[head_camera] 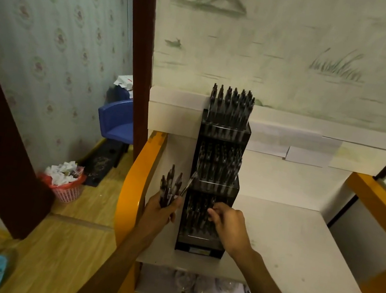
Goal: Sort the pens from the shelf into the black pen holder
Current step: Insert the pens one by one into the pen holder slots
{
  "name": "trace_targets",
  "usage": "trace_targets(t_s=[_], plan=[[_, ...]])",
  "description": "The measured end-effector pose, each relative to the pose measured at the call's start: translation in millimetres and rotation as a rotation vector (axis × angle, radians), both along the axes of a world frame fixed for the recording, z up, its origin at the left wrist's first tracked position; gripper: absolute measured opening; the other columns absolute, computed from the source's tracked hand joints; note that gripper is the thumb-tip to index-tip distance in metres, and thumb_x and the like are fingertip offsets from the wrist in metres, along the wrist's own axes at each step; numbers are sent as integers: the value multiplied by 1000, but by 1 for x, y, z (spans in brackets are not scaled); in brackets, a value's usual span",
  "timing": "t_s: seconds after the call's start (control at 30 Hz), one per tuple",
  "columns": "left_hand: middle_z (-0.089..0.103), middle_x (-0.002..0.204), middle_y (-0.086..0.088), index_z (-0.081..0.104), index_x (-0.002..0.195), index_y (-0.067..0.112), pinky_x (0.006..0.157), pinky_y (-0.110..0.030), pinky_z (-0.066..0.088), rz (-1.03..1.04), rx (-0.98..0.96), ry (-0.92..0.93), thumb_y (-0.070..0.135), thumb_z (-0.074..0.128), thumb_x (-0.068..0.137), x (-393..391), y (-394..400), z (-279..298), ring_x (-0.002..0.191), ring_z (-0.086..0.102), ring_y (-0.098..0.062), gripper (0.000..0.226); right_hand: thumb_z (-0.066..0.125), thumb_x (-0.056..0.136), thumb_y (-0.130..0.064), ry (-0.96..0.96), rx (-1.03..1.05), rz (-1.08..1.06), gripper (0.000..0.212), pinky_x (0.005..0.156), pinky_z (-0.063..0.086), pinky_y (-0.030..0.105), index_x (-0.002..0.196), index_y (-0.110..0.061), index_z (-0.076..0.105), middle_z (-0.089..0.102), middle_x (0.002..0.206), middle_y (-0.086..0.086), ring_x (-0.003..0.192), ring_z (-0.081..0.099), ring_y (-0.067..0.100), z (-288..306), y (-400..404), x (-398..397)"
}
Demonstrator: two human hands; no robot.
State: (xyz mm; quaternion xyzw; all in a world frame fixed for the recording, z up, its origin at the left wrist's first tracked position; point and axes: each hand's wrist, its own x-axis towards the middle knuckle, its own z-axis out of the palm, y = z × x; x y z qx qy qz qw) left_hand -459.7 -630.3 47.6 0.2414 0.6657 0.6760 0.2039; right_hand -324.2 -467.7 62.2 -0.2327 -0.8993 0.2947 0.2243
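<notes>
The white shelf (286, 238) with its orange side frames carries the tall black pen holder (215, 175), my landmark here: it stands upright in three stepped tiers against the shelf's back panel, toward the shelf's left end. Every tier holds dark pens standing on end, and the top row (231, 104) sticks up above the holder's highest edge.

Down on the floor, well to the left of the holder, sits a pink waste basket (67, 189) heaped with crumpled paper, and farther back on that side a blue chair (117, 118).

My left hand (162, 209) is just beside the holder's lowest tier, on its left. Its fingers are curled round a bundle of pens (171, 187), which fan upward beside the middle tier; one lighter pen leans over so its tip is at the holder's left edge.

My right hand (230, 220) reaches into the lowest tier from the right. My fingers (213, 215) there are drawn narrow, pinching the top of one pen (212, 204) that stands upright among the others in that front compartment.
</notes>
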Motion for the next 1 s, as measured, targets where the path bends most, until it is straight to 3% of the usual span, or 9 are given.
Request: trace_targets(t_s=[0.13, 0.27, 0.47, 0.57, 0.7, 0.77, 0.9, 1.0], plan=[[72, 82, 0, 66, 97, 17, 47, -17, 43, -2, 20, 9, 26, 61, 97, -1, 3, 4, 52, 53, -4, 10, 59, 98, -28, -75, 33, 14, 18, 73, 51, 23, 97, -14, 70, 72, 88, 3, 82, 67, 15, -1, 1, -7], [72, 78, 2, 66, 99, 13, 45, -16, 42, 11, 28, -105, 18, 62, 97, -1, 8, 8, 51, 55, -1, 6, 56, 99, -26, -202, 36, 53, 21, 74, 49, 24, 98, -11, 70, 72, 95, 8, 88, 66, 22, -15, -2, -6], [66, 60, 8, 66, 106, 1, 44, -15, 38, -38, -11, -106, 16, 60, 99, 0, 13, 12, 47, 48, -3, 18, 58, 98, -24, -198, 35, 65, 20, 74, 46, 19, 98, -11, 73, 72, 95, 6, 88, 66, 19, -16, 0, -4], [66, 60, 7, 67, 108, 0, 43, -15, 36, -69, -2, -115, 18, 59, 99, 2, 15, 15, 45, 46, -2, 22, 64, 94, -23, -194, -2, 86, 16, 79, 53, 25, 101, -13, 74, 74, 93, 5, 85, 68, 16, -6, 5, -1], [63, 57, 12, 66, 112, 1, 44, -13, 37, -113, 17, -131, 21, 59, 99, 7, 17, 19, 45, 47, 0, 25, 69, 92, -19, 54, -259, 74, 16, 74, 58, 24, 104, -10, 75, 76, 81, -5, 75, 72, 8, 16, 6, 4], [63, 56, 12, 67, 112, 3, 43, -13, 37, -111, 16, -149, 23, 59, 99, 10, 18, 21, 45, 46, 1, 25, 68, 91, -16, 207, -466, 79, 20, 74, 60, 28, 109, -7, 72, 77, 85, -2, 78, 74, 14, 32, 5, 3], [63, 56, 11, 68, 109, 5, 44, -14, 38, -128, -20, -166, 28, 61, 98, 15, 21, 24, 44, 47, 0, 26, 65, 93, -15, 354, -670, 142, 24, 77, 61, 32, 115, -7, 69, 76, 97, 6, 88, 74, 22, 57, 2, 0], [74, 79, 2, 67, 113, 10, 46, -15, 40, -152, -18, -152, 27, 61, 97, 19, 22, 26, 49, 50, -1, 24, 62, 95, -17, 378, -712, 156, 23, 78, 60, 31, 113, -5, 69, 76, 99, 7, 90, 74, 23, 64, 0, 1]])
